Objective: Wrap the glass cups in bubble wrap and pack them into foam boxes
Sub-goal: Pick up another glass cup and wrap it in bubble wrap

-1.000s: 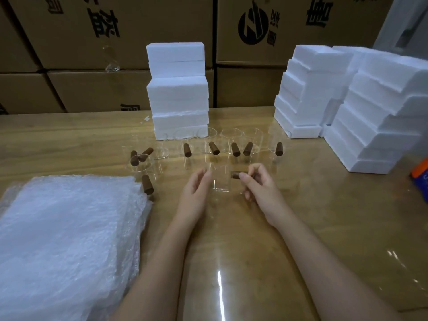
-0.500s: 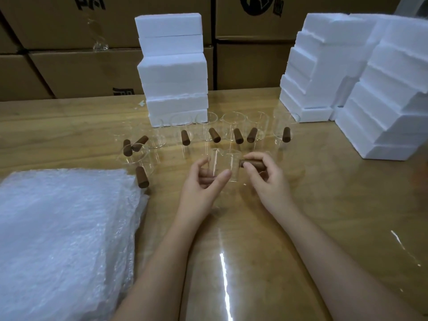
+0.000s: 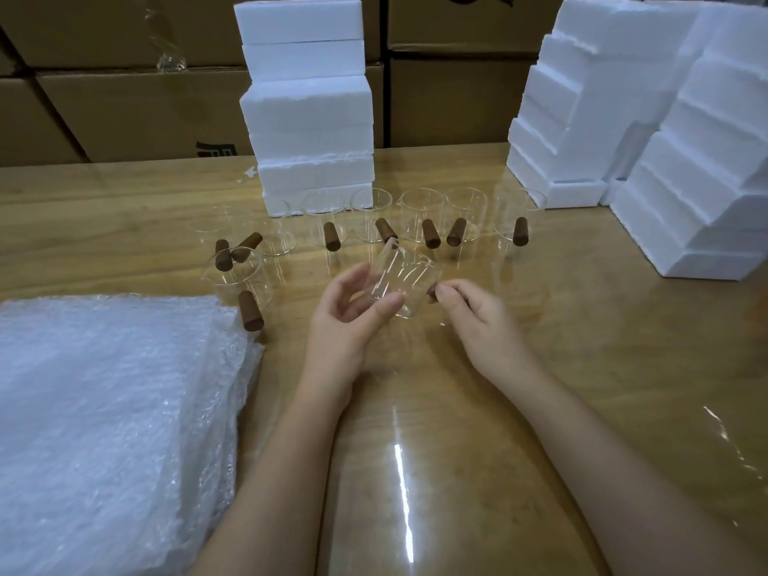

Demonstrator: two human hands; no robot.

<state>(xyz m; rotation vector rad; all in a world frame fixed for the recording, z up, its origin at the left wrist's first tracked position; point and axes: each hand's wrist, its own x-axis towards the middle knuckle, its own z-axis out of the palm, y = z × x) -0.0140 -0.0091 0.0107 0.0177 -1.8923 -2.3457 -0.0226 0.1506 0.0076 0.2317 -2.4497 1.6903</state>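
Glass cup [image 3: 401, 284] is up off the bench [image 3: 561, 347] now: a second ago it stood upright just in front of the row, and I have since lifted it and tipped it on its side between my hands, over the middle of the bench. My left hand [image 3: 345, 322] holds the clear body, thumb on the near wall and fingers curled behind; my right hand [image 3: 478, 322] pinches the brown wooden handle [image 3: 432, 293] at its end. That means the pick is done, I think, and the wrapping comes next. The bubble wrap [image 3: 104, 409] lies in a soft, cloudy stack of sheets at the near left corner, untouched. The other cups [image 3: 419, 214] stand in a line toward the far edge, thin and nearly invisible but for their stubby round handles. Behind them rises one stack of foam boxes [image 3: 307, 101], white, blocky and grainy, with rough edges; more foam stacks [image 3: 685, 139] fill the far right corner. The bench top is glossy wood grain under a clear film that throws glare.
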